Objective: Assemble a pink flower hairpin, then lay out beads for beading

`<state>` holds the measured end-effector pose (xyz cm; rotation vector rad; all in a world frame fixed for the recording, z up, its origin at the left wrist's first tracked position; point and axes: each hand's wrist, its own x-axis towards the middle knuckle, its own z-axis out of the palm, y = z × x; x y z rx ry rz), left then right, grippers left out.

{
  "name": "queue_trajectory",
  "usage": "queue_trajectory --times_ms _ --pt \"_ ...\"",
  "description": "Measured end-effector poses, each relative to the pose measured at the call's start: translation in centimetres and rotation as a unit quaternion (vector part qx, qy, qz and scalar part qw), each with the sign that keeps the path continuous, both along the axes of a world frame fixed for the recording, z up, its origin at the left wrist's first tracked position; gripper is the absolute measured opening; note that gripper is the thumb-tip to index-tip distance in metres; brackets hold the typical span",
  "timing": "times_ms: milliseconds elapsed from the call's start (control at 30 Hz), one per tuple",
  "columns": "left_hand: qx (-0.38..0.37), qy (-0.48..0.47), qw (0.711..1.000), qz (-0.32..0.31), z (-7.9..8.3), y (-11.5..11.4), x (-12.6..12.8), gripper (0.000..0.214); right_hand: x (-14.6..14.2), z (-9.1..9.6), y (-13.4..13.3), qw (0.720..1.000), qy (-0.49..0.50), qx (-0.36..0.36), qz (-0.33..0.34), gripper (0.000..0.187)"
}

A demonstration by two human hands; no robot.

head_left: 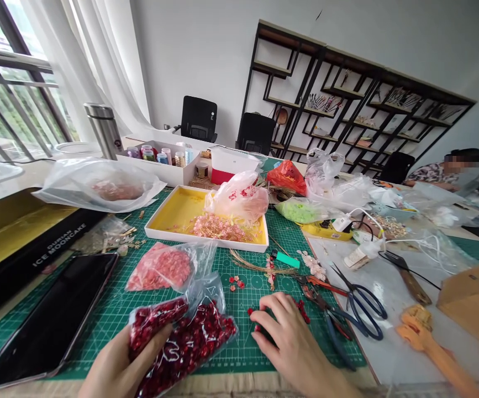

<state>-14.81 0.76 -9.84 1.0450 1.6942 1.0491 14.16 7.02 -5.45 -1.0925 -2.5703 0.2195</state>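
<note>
My left hand [125, 356] grips a clear plastic bag of dark red beads [195, 345], thumb on top, at the front of the green cutting mat [239, 359]. To its right, my right hand [284, 337] lies palm down over small loose red pieces [303, 310], fingers spread; what is under the palm is hidden. Just behind the held bag rests a bag of pink pieces [162, 268]. A few small pink-red flowers [236, 283] sit between the hands. Beyond my right hand are a green lighter [285, 258], pliers [330, 315] and dark-handled scissors [363, 307].
A white-rimmed yellow tray [173, 210] holds pink stems and a plastic bag. On the left lie a phone [52, 315] and a black box [57, 249]. Cables, a glue bottle [361, 254] and a cardboard box [471, 309] are at right. A person [442, 171] sits far right.
</note>
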Motion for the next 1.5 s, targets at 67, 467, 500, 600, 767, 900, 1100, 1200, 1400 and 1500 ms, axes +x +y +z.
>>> queue_trajectory --times_ms 67,467,500,600,767,900,1100,1200,1400,1500 --pt "0.005 0.008 1.0 -0.006 0.2 0.0 0.0 0.055 -0.1 -0.1 0.0 1.0 0.0 -0.003 -0.002 0.013" --pt "0.016 0.06 0.997 -0.037 1.3 -0.1 0.3 0.052 2.7 -0.2 1.1 0.997 -0.018 0.037 -0.069 0.016" --pt "0.01 0.057 0.998 -0.04 1.4 -0.1 0.3 0.053 2.2 0.1 1.0 0.998 -0.01 0.029 -0.059 0.016" --pt "0.013 0.057 0.998 -0.025 1.9 -0.1 0.7 0.052 -0.2 1.1 0.5 1.0 0.017 -0.004 -0.001 0.02" --pt "0.045 0.069 0.996 0.016 2.6 -0.2 1.5 0.047 -3.8 1.7 0.6 0.995 0.006 -0.044 0.091 0.019" --pt "0.042 0.091 0.995 0.006 2.6 -0.1 1.5 0.044 -4.6 1.7 1.3 0.99 -0.055 -0.065 0.115 0.012" --pt "0.042 0.068 0.997 0.003 2.3 -0.1 1.4 0.047 -4.3 2.2 1.9 0.984 -0.07 -0.088 0.135 0.019" --pt "0.045 0.071 0.996 0.012 2.7 -0.2 1.5 0.046 -3.4 2.6 2.5 0.985 -0.046 -0.107 0.126 0.02" --pt "0.039 0.074 0.996 0.012 3.2 -0.2 1.7 0.046 -1.5 2.5 3.8 0.994 -0.011 -0.089 0.056 0.018" --pt "0.039 0.084 0.996 0.011 3.2 -0.2 1.6 0.047 -1.5 2.2 3.9 0.994 -0.016 -0.085 0.061 0.019"
